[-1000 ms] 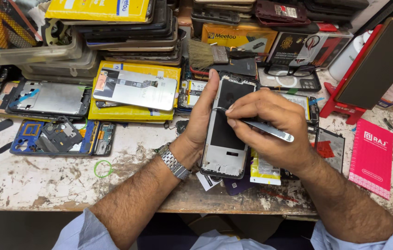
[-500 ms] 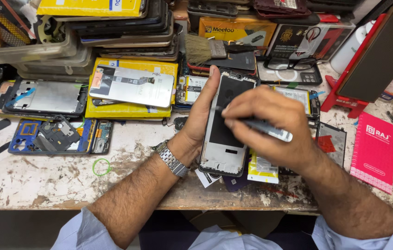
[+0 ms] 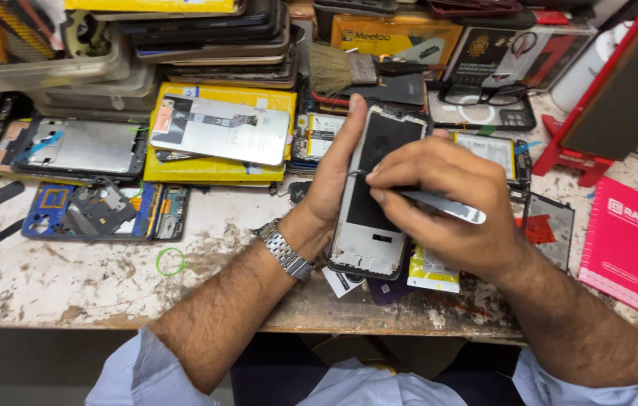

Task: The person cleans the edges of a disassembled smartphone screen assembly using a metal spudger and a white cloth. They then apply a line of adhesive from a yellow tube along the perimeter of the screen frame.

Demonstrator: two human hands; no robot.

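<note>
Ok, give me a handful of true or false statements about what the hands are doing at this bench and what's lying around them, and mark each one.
1. The left hand props up an opened phone frame. True.
2. The right hand holds a screwdriver with a red handle. False: it holds metal tweezers, tip against the frame.
3. A metal wristwatch is on the left wrist. True.
4. The pink booklet lies to the left of the hands. False: it lies at the right end of the workbench.
5. A brush lies behind the phone frame. True.
6. The eyeglasses rest on the yellow box. False: they lie further right, on a dark item behind the hands.
</note>
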